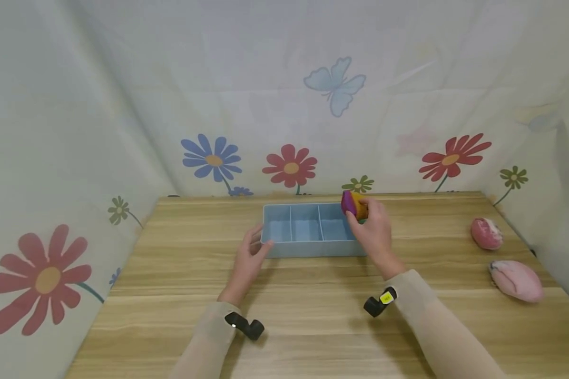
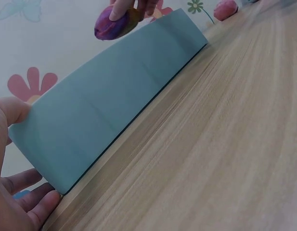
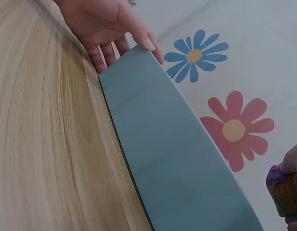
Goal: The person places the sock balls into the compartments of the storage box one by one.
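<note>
A light blue divided box [image 1: 313, 249] sits near the back of the wooden table. My left hand [image 1: 248, 259] holds its left end, thumb on the front corner of the rim and the other fingers along the end wall. Above the box's right end, my right hand [image 1: 378, 231] pinches a toy cupcake [image 3: 285, 195] with a purple top and a ribbed gold base. In the left wrist view the cupcake [image 2: 112, 25] appears above the rim, tilted on its side. The compartments on the left show bare floors; the right end is partly hidden behind my right hand.
Towards the table's right edge lie a round pink-and-white object [image 1: 486, 233] and, nearer me, a longer pale pink one [image 1: 517, 281]. A flower-printed cloth [image 1: 246, 100] rises behind the table [image 1: 303, 326] and along both sides.
</note>
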The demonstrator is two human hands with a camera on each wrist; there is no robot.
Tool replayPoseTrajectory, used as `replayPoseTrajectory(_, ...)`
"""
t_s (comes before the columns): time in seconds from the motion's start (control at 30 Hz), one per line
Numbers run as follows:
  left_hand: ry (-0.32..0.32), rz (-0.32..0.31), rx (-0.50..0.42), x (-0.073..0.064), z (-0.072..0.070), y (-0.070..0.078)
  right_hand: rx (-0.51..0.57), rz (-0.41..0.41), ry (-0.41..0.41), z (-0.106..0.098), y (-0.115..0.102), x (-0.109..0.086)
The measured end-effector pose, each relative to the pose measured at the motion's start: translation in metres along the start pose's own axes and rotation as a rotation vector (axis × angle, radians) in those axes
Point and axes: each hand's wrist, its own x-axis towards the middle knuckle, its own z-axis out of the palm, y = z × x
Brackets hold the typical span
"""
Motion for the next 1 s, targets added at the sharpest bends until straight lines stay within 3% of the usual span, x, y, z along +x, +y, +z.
replayPoseTrajectory(0.33, -0.037, -0.014, 0.003, -0.009, 0.0, 0.031, -0.005, -0.009, -0.01, 0.013, -0.007, -0.004)
replayPoseTrajectory(0.4, -0.024, -0.013, 0.006, -0.006, 0.0, 0.023, -0.013, -0.012, -0.007, 0.016, -0.009, -0.004)
replayPoseTrajectory(0.63, -0.029, -0.01, 0.017, -0.006, -0.004, 0.03, -0.038, -0.027, 0.004, 0.025, -0.015, -0.008)
replayPoseTrajectory(0.83, -0.005, -0.018, 0.002, 0.004, -0.002, 0.005, -0.07, -0.016, -0.02, 0.031, -0.016, -0.011)
replayPoseTrajectory(1.0, 0.01, -0.004, 0.024, 0.004, -0.001, 0.0, -0.116, -0.034, -0.017, 0.037, -0.014, -0.012)
